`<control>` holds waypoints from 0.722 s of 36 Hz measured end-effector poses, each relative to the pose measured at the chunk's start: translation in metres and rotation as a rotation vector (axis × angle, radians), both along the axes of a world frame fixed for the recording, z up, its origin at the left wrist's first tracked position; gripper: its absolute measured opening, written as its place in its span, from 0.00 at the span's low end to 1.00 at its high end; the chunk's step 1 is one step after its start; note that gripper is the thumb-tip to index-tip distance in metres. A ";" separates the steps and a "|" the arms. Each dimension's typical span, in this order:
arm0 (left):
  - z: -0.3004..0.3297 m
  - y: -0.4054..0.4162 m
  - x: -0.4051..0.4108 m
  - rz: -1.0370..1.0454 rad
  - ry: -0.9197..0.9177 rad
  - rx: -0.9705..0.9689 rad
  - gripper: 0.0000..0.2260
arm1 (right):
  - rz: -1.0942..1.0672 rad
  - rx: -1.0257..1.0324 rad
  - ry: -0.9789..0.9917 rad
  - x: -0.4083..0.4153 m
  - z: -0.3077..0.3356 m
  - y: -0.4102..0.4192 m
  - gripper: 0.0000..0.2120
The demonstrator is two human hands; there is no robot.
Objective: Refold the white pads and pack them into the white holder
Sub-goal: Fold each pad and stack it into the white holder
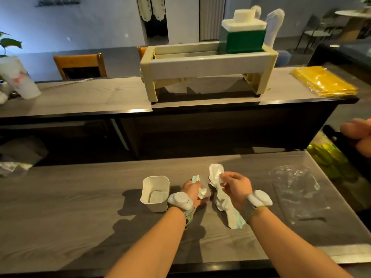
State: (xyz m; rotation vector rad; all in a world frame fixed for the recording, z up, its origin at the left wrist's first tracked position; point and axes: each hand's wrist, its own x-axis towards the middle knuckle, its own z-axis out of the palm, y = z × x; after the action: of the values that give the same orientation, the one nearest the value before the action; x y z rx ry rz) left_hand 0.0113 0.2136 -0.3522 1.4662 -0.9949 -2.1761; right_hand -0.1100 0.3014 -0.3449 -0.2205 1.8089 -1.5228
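A white holder [155,185] stands open on the grey wooden table, just left of my hands, with a folded white pad [157,197] lying flat in its bottom. My left hand [192,190] grips a small folded white pad [201,192] with a teal edge. My right hand [236,185] pinches the upper part of a long unfolded white pad [220,199] that hangs crumpled down to the table, its lower end near my right wrist.
Clear plastic wrapping [297,189] lies on the table at the right. Another person's hand [359,137] shows at the right edge. Behind, a raised counter [90,97] carries a cream rack [206,65], yellow packets [323,81] and a white cup [22,79].
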 end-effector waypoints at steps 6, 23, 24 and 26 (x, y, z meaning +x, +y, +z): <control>0.005 0.002 -0.002 0.005 0.038 -0.014 0.19 | 0.228 0.075 0.294 0.036 0.015 -0.002 0.08; 0.048 -0.061 0.054 -0.082 -0.101 -0.308 0.17 | 0.312 0.080 0.201 0.086 0.043 -0.071 0.01; 0.050 -0.065 0.061 -0.085 -0.111 -0.297 0.19 | 0.325 0.093 0.194 0.090 0.044 -0.076 0.03; 0.051 -0.078 0.075 -0.088 -0.138 -0.269 0.24 | 0.333 0.115 0.197 0.102 0.046 -0.087 0.05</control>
State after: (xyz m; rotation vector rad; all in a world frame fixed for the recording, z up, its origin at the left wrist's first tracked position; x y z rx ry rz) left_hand 0.0867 0.1358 -0.3014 1.4824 -1.3640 -1.9257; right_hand -0.0084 0.2146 -0.2985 -0.6021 1.8930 -1.1941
